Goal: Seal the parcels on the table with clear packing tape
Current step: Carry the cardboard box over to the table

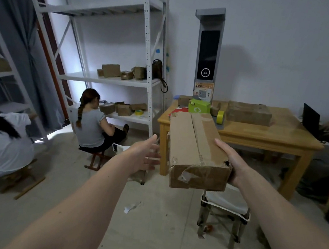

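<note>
table (pixel 276 136) far right holds a large parcel (pixel 249 113), no sealing visible there | carried box (pixel 195 150) in mid-air near the table, old tape on its seam | right hand (pixel 234 162) grasps its right side | left hand (pixel 146 153) released, fingers spread beside it | yellow tape roll (pixel 220 117) untouched; sealing looks unstarted

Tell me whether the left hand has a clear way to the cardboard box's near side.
Probably yes. The left hand is open and empty, just beside the cardboard box that the right hand holds; nothing lies between them.
</note>
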A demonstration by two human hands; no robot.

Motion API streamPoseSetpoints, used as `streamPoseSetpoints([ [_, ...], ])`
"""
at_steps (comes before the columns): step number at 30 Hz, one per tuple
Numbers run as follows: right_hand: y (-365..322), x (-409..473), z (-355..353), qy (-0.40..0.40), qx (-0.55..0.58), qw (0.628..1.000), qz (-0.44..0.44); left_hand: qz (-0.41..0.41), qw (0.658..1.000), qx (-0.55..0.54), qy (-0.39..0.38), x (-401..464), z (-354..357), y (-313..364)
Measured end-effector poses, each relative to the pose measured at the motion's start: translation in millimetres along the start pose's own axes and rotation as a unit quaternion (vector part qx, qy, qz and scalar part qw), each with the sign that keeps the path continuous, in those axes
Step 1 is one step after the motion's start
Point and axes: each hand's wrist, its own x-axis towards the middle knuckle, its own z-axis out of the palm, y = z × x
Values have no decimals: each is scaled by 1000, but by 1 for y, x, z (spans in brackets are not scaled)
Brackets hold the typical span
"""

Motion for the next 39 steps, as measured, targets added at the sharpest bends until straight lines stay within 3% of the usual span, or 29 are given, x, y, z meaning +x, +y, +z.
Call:
streamPoseSetpoints([
  [7,-41,71,-34,19,-2,1000,11,-22,1000,15,-3,70,37,27],
  [19,-64,177,-64,59,25,998,22,-40,999,14,6,195,42,61],
  [30,-112,316,-23,152,59,987,-4,-28,998,27,-39,343,-18,130],
  [39,-132,402,-10,181,91,979,-18,-24,998,41,-44,469,-45,184],
])
